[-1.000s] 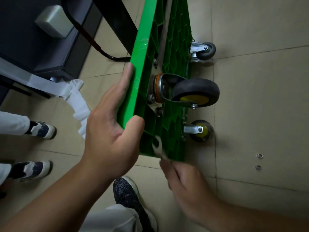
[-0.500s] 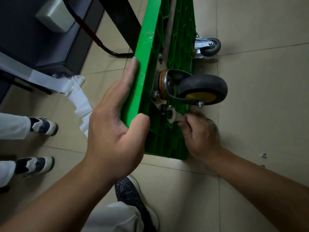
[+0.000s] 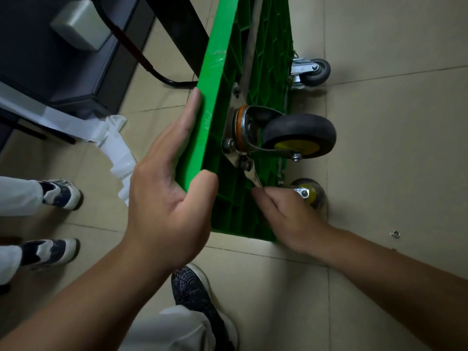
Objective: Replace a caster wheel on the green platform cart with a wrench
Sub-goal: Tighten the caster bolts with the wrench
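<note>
left hand (image 3: 164, 198) clamped on green cart (image 3: 220, 72) edge, right hand (image 3: 288, 216) curled round wrench (image 3: 251, 174) at caster bolt (image 3: 245, 163)

Glossy green plastic cart (image 3: 215, 110), lightly scuffed along the edge, ribbed underneath. Matt black rubber wheel (image 3: 298, 130) with smooth yellow plastic hub, in a shiny metal bracket (image 3: 266, 111). Bright bare-metal wrench (image 3: 253, 177). Smooth beige floor tiles (image 3: 392, 148) with faint sheen. Small shiny metal washer (image 3: 395, 233). Crumpled glossy white sheet (image 3: 119, 153), plastic-looking. Dark knitted mesh shoe (image 3: 195, 287) with pale smooth sole edge.
</note>
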